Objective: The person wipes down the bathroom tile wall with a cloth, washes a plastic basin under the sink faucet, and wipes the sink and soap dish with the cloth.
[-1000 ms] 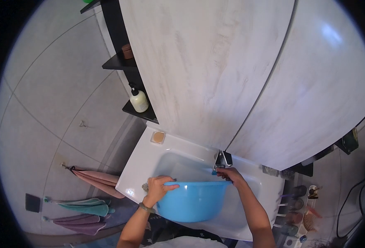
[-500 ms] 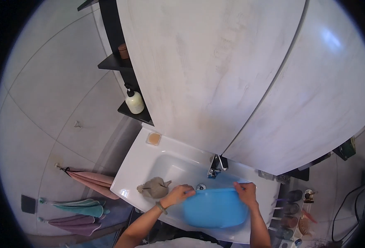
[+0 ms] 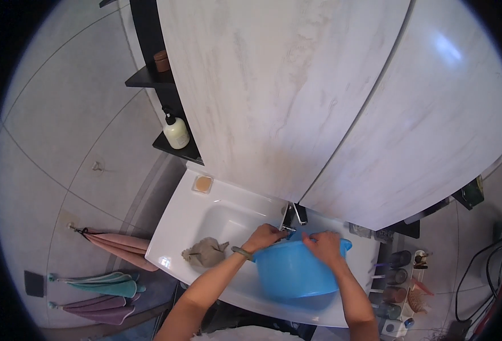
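A blue plastic basin (image 3: 296,271) is tilted in the white sink, its rounded outside facing me. My right hand (image 3: 326,246) grips its upper rim, thumb laid over the edge. Past the rim, my left hand (image 3: 268,235) has its fingers drawn together right beside the chrome faucet (image 3: 294,215). The fingertips are partly hidden, so what they pinch is unclear. The left wrist, with a bracelet, passes by the basin's left rim. A crumpled greyish-beige cloth (image 3: 205,252) lies in the sink, left of my left forearm.
A soap dish (image 3: 202,183) with soap sits on the sink's (image 3: 168,227) back left corner. A pump bottle (image 3: 176,133) stands on a black shelf. Towels (image 3: 106,285) hang at the left; cups and brushes (image 3: 397,277) stand at the right. White cabinet doors (image 3: 251,102) rise behind the sink.
My left hand has left the basin's rim and moved toward the faucet. My right hand has shifted left along the rim. The basin has moved slightly up toward the faucet and tilts differently.
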Available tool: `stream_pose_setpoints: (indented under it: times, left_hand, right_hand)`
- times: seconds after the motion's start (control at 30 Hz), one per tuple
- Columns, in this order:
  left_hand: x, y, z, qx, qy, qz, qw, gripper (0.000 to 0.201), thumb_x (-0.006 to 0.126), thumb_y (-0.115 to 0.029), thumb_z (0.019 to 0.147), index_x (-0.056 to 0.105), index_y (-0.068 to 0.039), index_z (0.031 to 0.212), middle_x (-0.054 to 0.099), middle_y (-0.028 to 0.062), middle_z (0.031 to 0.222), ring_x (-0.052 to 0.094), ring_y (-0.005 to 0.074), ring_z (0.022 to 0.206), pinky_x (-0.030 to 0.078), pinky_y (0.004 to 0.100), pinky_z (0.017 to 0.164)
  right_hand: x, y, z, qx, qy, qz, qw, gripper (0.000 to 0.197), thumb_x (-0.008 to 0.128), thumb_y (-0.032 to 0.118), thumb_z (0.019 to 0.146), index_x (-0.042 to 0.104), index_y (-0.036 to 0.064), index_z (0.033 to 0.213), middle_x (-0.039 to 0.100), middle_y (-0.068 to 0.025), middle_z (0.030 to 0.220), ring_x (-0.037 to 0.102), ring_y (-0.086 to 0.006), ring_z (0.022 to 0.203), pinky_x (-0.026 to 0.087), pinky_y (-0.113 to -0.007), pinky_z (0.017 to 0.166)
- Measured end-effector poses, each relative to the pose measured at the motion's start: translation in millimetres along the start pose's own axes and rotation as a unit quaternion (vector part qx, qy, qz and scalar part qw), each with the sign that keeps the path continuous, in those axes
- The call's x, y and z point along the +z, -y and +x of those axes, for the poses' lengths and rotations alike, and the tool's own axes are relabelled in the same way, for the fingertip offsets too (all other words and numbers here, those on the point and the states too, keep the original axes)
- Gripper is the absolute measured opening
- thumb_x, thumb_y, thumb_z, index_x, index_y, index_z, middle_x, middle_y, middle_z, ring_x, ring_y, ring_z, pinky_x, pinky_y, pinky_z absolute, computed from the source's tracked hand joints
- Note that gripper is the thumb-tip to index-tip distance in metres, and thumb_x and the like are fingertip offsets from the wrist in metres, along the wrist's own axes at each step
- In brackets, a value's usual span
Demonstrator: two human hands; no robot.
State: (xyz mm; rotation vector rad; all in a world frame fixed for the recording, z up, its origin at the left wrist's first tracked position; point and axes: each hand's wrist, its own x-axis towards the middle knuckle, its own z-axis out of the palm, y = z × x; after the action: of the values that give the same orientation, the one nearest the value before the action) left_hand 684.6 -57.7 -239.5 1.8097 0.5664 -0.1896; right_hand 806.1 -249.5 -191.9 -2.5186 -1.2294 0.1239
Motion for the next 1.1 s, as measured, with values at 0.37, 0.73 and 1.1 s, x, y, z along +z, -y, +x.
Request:
stream_pose_setpoints:
  times: [0.37, 0.73, 1.1]
  left_hand:
    - [-46.3, 24.9, 15.4, 0.090, 0.060, 0.109, 0.988, 0.040, 0.057, -0.038, 0.091, 0.068, 0.000, 0.099, 0.069, 0.0145, 0.091, 0.063, 0.0261, 0.083, 0.049, 0.0368, 0.077]
    - [-39.1, 20.9, 12.2, 0.073, 0.056, 0.058, 0.994, 0.048, 0.052, -0.044, 0.094, 0.066, 0.002, 0.091, 0.065, 0.0116, 0.078, 0.058, 0.0187, 0.072, 0.047, 0.0326, 0.069]
    - [-31.0, 19.6, 5.5, 0.110, 0.023, 0.003, 0.994, 0.046, 0.052, -0.042, 0.094, 0.066, 0.002, 0.090, 0.066, 0.0140, 0.080, 0.061, 0.0218, 0.075, 0.047, 0.0350, 0.070]
  right_hand:
    - [-6.9, -12.8, 16.3, 0.082, 0.056, 0.088, 0.991, 0.052, 0.052, 0.050, 0.087, 0.069, 0.0070, 0.063, 0.061, -0.0153, 0.057, 0.060, -0.0364, 0.061, 0.047, -0.045, 0.065]
    - [0.3, -47.5, 49.1, 0.096, 0.114, 0.126, 0.981, 0.059, 0.052, 0.052, 0.086, 0.063, 0.0022, 0.057, 0.058, -0.0192, 0.056, 0.058, -0.0362, 0.055, 0.046, -0.044, 0.059]
    - [42.1, -8.6, 58.0, -0.060, 0.191, -0.062, 0.978, 0.061, 0.043, 0.058, 0.089, 0.069, 0.0073, 0.066, 0.062, -0.0186, 0.066, 0.061, -0.0392, 0.065, 0.047, -0.049, 0.065]
